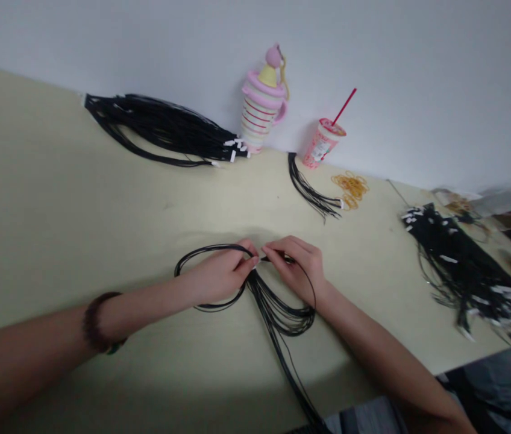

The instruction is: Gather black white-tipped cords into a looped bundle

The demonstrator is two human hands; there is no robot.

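On the pale yellow surface, by a plain white wall, your two hands meet in the middle. Your left hand and your right hand are close together, and both pinch the same bunch of black cords. It makes loops under your hands, and its long tail runs down toward you.

Count three more cord heaps: one big heap far left by the wall, one small bunch near the cups, and one messy heap on the right. Two cups stand by the wall: a pink striped cup and a red cup with a straw. One pile of yellow rubber bands lies beside the small bunch. One dark bracelet sits on your left wrist.
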